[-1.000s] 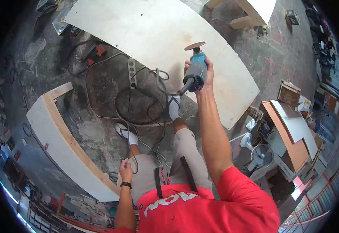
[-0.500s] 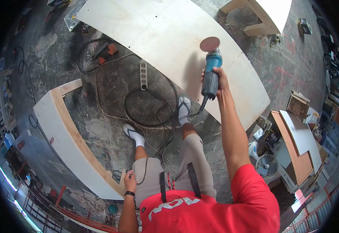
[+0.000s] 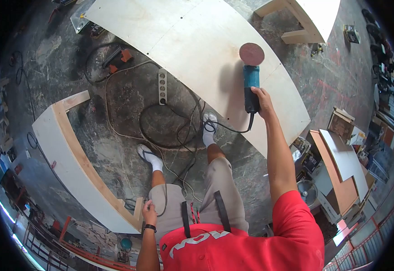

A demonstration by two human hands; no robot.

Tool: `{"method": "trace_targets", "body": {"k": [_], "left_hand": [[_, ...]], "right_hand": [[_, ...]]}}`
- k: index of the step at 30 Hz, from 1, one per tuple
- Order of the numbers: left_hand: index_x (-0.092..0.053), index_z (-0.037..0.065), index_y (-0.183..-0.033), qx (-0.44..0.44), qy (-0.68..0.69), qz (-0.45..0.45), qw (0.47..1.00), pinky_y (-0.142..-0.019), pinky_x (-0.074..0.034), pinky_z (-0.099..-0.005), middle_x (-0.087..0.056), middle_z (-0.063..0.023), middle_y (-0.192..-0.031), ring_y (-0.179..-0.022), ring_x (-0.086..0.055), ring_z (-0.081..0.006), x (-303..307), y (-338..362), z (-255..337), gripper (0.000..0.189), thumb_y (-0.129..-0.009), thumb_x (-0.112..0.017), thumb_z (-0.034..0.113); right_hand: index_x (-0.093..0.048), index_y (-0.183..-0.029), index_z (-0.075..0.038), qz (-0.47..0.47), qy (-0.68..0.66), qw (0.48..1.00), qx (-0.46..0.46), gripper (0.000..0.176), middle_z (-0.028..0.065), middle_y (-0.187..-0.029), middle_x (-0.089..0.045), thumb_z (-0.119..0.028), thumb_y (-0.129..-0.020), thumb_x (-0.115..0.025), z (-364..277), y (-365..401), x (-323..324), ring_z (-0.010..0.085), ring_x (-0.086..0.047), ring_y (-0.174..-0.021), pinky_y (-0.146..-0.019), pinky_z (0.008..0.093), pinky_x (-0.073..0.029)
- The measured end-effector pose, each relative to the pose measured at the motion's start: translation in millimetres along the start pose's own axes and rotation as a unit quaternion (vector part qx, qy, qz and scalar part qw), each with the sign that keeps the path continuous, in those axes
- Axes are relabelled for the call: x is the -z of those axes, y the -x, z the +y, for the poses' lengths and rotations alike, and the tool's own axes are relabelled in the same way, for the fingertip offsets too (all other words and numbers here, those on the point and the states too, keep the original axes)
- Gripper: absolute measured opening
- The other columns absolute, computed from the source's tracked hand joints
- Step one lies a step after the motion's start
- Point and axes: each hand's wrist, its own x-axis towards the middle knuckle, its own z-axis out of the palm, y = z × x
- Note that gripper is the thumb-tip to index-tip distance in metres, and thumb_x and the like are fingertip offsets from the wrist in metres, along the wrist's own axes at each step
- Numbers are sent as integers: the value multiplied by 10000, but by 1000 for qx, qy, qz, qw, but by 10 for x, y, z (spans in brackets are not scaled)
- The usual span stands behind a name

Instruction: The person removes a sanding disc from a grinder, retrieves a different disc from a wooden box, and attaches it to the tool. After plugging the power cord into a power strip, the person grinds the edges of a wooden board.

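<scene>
A teal and black grinder point(image 3: 251, 86) is gripped by its body in my right hand point(image 3: 263, 103), its round reddish sanding disc point(image 3: 252, 54) facing up toward the camera. It is over a large pale plywood panel point(image 3: 197, 40) with a curved edge, and casts a shadow on it. From the tool's lower end a black cable point(image 3: 233, 130) runs down toward my feet. My left hand point(image 3: 149, 213) is beside my left thigh with its fingers curled; a thin dark cord passes near it, and what the fingers hold is too small to make out.
A white power strip point(image 3: 162, 86) and looped cables lie on the floor by my feet. At the left stands a curved wooden frame piece point(image 3: 70, 167); another point(image 3: 314, 18) is at the top right. Boards point(image 3: 341, 158) are stacked at the right, near a fan.
My right hand has turned the grinder, so the disc faces the camera more and the body stands more upright. It has shifted slightly right and down. The view has moved a little.
</scene>
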Motion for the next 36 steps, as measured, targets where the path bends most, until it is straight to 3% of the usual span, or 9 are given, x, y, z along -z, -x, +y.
{"method": "trace_targets", "body": {"k": [5, 9, 12, 15, 20, 23, 25, 31, 36], "left_hand": [[-634, 33, -1233, 22, 53, 12, 998, -483, -445, -262, -653, -86, -979, -614, -571, -112, 19, -211, -239, 304, -949, -552, 102], [-651, 23, -1193, 16, 48, 39, 998, -562, -486, -282, -674, -101, -988, -721, -617, -143, -9, -336, -415, 285, -932, -556, 86], [-673, 7, -1131, -140, -41, 88, 985, -702, -522, -323, -693, -123, -980, -826, -644, -196, -90, -543, -600, 253, -918, -549, 65], [-688, -6, -1078, -89, -12, 102, 991, -818, -515, -362, -700, -143, -957, -866, -657, -231, -174, -645, -330, 245, -895, -531, 40], [-696, 3, -1062, -212, -106, 154, 959, -805, -510, -413, -690, -204, -959, -895, -660, -355, -182, -834, -318, 276, -876, -494, 17], [-695, -10, -1063, -218, -146, 173, 949, -848, -506, -404, -697, -183, -985, -934, -665, -330, -57, -824, -282, 271, -912, -475, 35], [-696, -13, -1058, -206, -130, 185, 952, -830, -503, -406, -694, -182, -968, -912, -657, -329, 37, -852, -414, 275, -904, -473, 34], [-710, -12, -1042, -162, -109, 205, 959, -724, -481, -431, -679, -196, -903, -803, -611, -357, 332, -910, -381, 298, -856, -477, -9], [-710, -11, -1045, -204, -104, 195, 954, -719, -483, -411, -682, -181, -901, -793, -615, -324, 427, -944, -425, 301, -858, -475, -15]], "right_hand": [[-698, -986, 12, 126, 250, 955, 96, 393, 20, -759, -602, -361, -865, -705, 169, -122, 233, 109, -554, -702, -623, 273, -433], [-677, -1176, 15, 173, 356, 897, 197, 474, 109, -919, -690, -391, -931, -681, 395, -131, 280, 179, -630, -802, -751, 330, -509], [-632, -1206, 37, 338, 499, 705, 374, 450, 189, -1029, -628, -260, -888, -751, 410, 170, -135, 281, -617, -884, -827, 395, -507], [-638, -1179, 20, 158, 497, 691, 500, 388, 160, -947, -649, -171, -866, -766, 658, 386, -858, 271, -629, -846, -791, 390, -515], [-639, -1145, -29, -34, 390, 893, 221, 335, 133, -928, -715, -195, -873, -744, 2109, 38, -2602, 297, -701, -863, -772, 394, -544], [-624, -1156, -35, -54, 484, 862, 139, 386, 167, -1067, -707, -316, -902, -695, 3115, -900, -3161, 340, -686, -994, -839, 438, -532], [-609, -1181, -15, -44, 620, 746, 240, 448, 227, -1091, -688, -358, -895, -649, 3754, -1502, -3435, 420, -656, -1035, -904, 504, -506], [-544, -1289, -9, 11, 654, 748, 114, 479, 271, -1222, -625, -302, -921, -637, 3940, -2247, -4115, 441, -596, -1155, -960, 524, -483], [-573, -1247, 5, -49, 662, 714, 223, 429, 268, -1141, -653, -265, -925, -662, 4140, -2337, -3843, 433, -617, -1107, -907, 498, -500]]}}
